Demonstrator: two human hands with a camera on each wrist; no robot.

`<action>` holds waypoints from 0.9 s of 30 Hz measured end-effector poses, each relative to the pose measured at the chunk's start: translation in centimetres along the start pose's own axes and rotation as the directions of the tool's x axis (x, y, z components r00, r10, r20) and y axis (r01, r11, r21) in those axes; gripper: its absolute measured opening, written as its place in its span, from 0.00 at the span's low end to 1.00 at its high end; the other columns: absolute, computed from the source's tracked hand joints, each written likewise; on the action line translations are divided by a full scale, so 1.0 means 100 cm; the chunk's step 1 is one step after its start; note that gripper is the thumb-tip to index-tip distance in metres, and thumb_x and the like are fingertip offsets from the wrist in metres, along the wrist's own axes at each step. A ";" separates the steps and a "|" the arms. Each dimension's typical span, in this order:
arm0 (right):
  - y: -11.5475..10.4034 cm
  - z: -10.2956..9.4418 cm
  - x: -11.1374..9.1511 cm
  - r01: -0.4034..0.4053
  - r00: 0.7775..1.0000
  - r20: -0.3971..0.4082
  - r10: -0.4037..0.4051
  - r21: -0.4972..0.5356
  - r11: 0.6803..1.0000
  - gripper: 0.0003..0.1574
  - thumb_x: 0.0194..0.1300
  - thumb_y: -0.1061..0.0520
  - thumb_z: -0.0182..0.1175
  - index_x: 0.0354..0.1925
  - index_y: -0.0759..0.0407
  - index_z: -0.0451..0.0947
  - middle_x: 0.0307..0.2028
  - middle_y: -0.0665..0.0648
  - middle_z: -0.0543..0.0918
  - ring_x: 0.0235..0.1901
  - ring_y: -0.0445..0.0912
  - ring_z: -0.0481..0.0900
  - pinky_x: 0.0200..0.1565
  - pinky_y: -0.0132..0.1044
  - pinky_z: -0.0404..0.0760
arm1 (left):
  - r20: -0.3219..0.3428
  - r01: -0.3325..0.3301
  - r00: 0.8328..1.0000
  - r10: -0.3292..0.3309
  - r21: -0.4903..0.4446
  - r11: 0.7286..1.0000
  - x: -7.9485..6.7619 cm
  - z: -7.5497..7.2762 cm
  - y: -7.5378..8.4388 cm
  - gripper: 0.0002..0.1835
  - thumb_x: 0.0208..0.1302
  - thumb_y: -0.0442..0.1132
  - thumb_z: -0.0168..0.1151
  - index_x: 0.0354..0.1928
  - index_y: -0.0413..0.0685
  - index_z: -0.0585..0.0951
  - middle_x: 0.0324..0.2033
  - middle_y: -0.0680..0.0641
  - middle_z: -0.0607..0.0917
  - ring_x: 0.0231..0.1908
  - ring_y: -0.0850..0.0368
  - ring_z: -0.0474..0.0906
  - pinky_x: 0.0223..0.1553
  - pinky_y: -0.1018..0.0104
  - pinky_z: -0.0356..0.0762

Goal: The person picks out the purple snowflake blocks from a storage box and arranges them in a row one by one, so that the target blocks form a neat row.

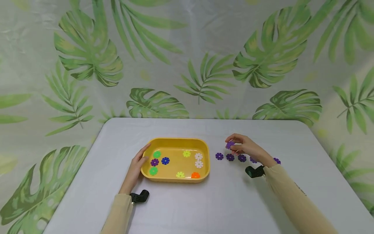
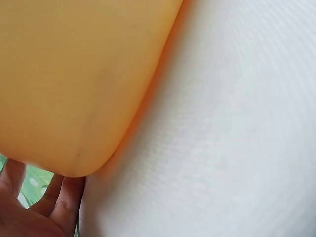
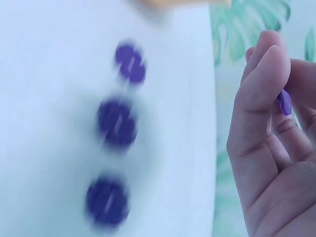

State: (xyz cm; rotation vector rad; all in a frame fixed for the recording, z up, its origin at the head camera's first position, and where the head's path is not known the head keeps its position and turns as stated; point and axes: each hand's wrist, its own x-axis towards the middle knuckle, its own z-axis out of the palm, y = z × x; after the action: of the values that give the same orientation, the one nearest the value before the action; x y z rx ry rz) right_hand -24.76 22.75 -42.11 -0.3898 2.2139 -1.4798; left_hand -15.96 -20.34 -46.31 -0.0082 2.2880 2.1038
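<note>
My right hand (image 1: pixel 246 148) pinches a purple notched plastic disc (image 1: pixel 230 145) between thumb and fingers, raised over a row of like discs. In the right wrist view only a sliver of this held disc (image 3: pixel 284 102) shows past the fingertips. Below it, several purple discs (image 1: pixel 219 156) lie in a line on the table; my forearm hides part of the row. My left hand (image 1: pixel 135 169) grips the left end of a yellow tray (image 1: pixel 175 179), thumb over the rim. The left wrist view shows the tray's outer wall (image 2: pixel 89 74) with fingers (image 2: pixel 66 205) against it.
Inside the tray lie green discs (image 1: pixel 153 171), a purple disc (image 1: pixel 154 162), a blue disc (image 1: pixel 165 161), yellow discs (image 1: pixel 186 153), white discs (image 1: pixel 199 164) and an orange disc (image 1: pixel 195 175). A leaf-print curtain (image 1: pixel 204 78) hangs behind the white table (image 1: pixel 181 208).
</note>
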 end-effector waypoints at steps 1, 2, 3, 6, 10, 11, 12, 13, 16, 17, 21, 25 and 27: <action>0.006 -0.006 -0.005 -0.006 1.000 -0.012 0.006 0.004 1.000 0.21 0.69 0.64 0.53 0.58 0.71 0.65 0.48 0.70 0.74 0.34 0.51 0.76 0.41 0.43 0.82 | 0.000 0.003 1.000 -0.003 0.000 1.000 0.000 0.000 0.000 0.26 0.73 0.32 0.43 0.72 0.47 0.62 0.72 0.46 0.56 0.71 0.51 0.47 0.70 0.55 0.44; 0.012 -0.013 -0.011 -0.011 1.000 -0.023 0.011 0.009 1.000 0.22 0.69 0.64 0.52 0.58 0.72 0.64 0.47 0.72 0.74 0.34 0.51 0.76 0.41 0.44 0.82 | 0.001 0.003 1.000 -0.003 -0.001 1.000 0.000 0.000 0.000 0.26 0.73 0.32 0.43 0.72 0.47 0.62 0.72 0.46 0.56 0.71 0.51 0.47 0.70 0.55 0.44; 0.019 -0.019 -0.016 -0.019 0.999 -0.034 0.019 0.013 1.000 0.22 0.69 0.64 0.52 0.59 0.73 0.64 0.46 0.72 0.74 0.33 0.51 0.76 0.40 0.43 0.82 | 0.001 0.003 1.000 -0.003 -0.002 1.000 0.000 0.000 0.000 0.26 0.73 0.32 0.43 0.72 0.47 0.62 0.72 0.46 0.56 0.71 0.51 0.47 0.70 0.55 0.44; 0.036 -0.037 -0.033 -0.031 0.997 -0.072 0.032 0.019 0.999 0.23 0.70 0.63 0.51 0.59 0.75 0.62 0.39 0.71 0.75 0.31 0.49 0.76 0.37 0.41 0.81 | 0.002 0.009 1.000 -0.009 -0.004 1.000 0.000 -0.001 -0.001 0.26 0.73 0.32 0.42 0.72 0.49 0.61 0.72 0.47 0.56 0.71 0.52 0.46 0.70 0.55 0.44; 0.055 -0.056 -0.057 -0.044 0.989 -0.140 0.046 0.018 0.999 0.23 0.71 0.62 0.49 0.58 0.77 0.62 0.34 0.64 0.76 0.29 0.47 0.76 0.34 0.39 0.81 | 0.001 0.012 1.000 -0.012 -0.002 1.000 0.000 -0.001 -0.002 0.26 0.73 0.32 0.42 0.72 0.49 0.61 0.72 0.47 0.56 0.71 0.51 0.46 0.70 0.54 0.44; 0.059 -0.061 -0.062 -0.045 0.987 -0.156 0.047 0.014 0.999 0.23 0.72 0.62 0.49 0.58 0.77 0.62 0.34 0.62 0.75 0.28 0.47 0.75 0.33 0.39 0.81 | 0.001 0.012 1.000 -0.012 -0.002 1.000 0.000 -0.001 -0.002 0.26 0.73 0.32 0.42 0.72 0.49 0.61 0.72 0.47 0.56 0.71 0.51 0.46 0.70 0.54 0.44; 0.064 -0.065 -0.067 -0.051 0.983 -0.178 0.053 0.013 0.999 0.23 0.72 0.61 0.49 0.58 0.77 0.62 0.32 0.61 0.75 0.28 0.46 0.75 0.32 0.38 0.81 | 0.000 0.012 1.000 -0.012 -0.003 1.000 0.000 -0.001 -0.002 0.26 0.73 0.32 0.42 0.72 0.49 0.61 0.72 0.47 0.56 0.71 0.51 0.46 0.70 0.54 0.44; 0.069 -0.069 -0.072 -0.058 0.978 -0.200 0.059 0.011 0.998 0.23 0.72 0.61 0.49 0.58 0.77 0.62 0.32 0.60 0.75 0.27 0.46 0.75 0.32 0.38 0.81 | 0.000 0.012 1.000 -0.012 -0.003 1.000 0.000 -0.001 -0.002 0.26 0.73 0.32 0.42 0.72 0.49 0.62 0.72 0.47 0.56 0.71 0.51 0.46 0.70 0.54 0.44; 0.083 -0.081 -0.085 -0.076 0.963 -0.260 0.074 0.000 0.997 0.24 0.72 0.60 0.48 0.58 0.77 0.61 0.32 0.58 0.76 0.27 0.44 0.75 0.32 0.37 0.81 | -0.001 0.010 1.000 -0.010 -0.007 1.000 0.000 -0.001 -0.002 0.26 0.73 0.32 0.42 0.72 0.49 0.62 0.72 0.47 0.56 0.71 0.52 0.46 0.70 0.54 0.44; 0.088 -0.084 -0.089 -0.086 0.956 -0.282 0.081 -0.003 0.996 0.24 0.72 0.60 0.48 0.58 0.78 0.61 0.32 0.57 0.76 0.27 0.43 0.75 0.33 0.36 0.82 | -0.001 0.009 1.000 -0.009 -0.009 1.000 0.000 -0.001 -0.002 0.26 0.73 0.32 0.42 0.72 0.49 0.62 0.72 0.47 0.56 0.71 0.52 0.46 0.70 0.54 0.44; 0.104 -0.094 -0.101 -0.131 0.926 -0.360 0.113 -0.024 0.991 0.24 0.72 0.62 0.48 0.57 0.81 0.60 0.32 0.53 0.78 0.27 0.40 0.77 0.32 0.34 0.82 | 0.003 0.008 1.000 -0.008 -0.007 1.000 0.000 -0.001 -0.002 0.26 0.73 0.32 0.42 0.72 0.49 0.62 0.72 0.47 0.56 0.71 0.52 0.46 0.70 0.55 0.44; 0.115 -0.098 -0.109 -0.183 0.905 -0.403 0.138 -0.076 0.980 0.23 0.71 0.64 0.46 0.56 0.83 0.61 0.32 0.55 0.78 0.25 0.40 0.76 0.30 0.33 0.81 | 0.007 0.007 1.000 -0.007 -0.006 1.000 0.000 -0.001 -0.002 0.26 0.73 0.32 0.43 0.72 0.48 0.61 0.72 0.47 0.56 0.71 0.52 0.46 0.70 0.55 0.44; 0.118 -0.099 -0.111 -0.209 0.899 -0.416 0.141 -0.123 0.970 0.22 0.70 0.65 0.45 0.55 0.83 0.62 0.33 0.57 0.78 0.25 0.41 0.77 0.28 0.33 0.81 | 0.009 0.007 1.000 -0.007 -0.007 1.000 -0.001 -0.001 -0.002 0.26 0.73 0.32 0.43 0.72 0.48 0.62 0.72 0.47 0.56 0.71 0.52 0.46 0.70 0.55 0.44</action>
State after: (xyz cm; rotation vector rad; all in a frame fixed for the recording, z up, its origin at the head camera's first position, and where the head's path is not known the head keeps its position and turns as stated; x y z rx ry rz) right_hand -20.05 40.36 -47.50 0.0819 2.6242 -1.3785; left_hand -15.89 -20.46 -46.48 -0.0068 2.2725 2.1043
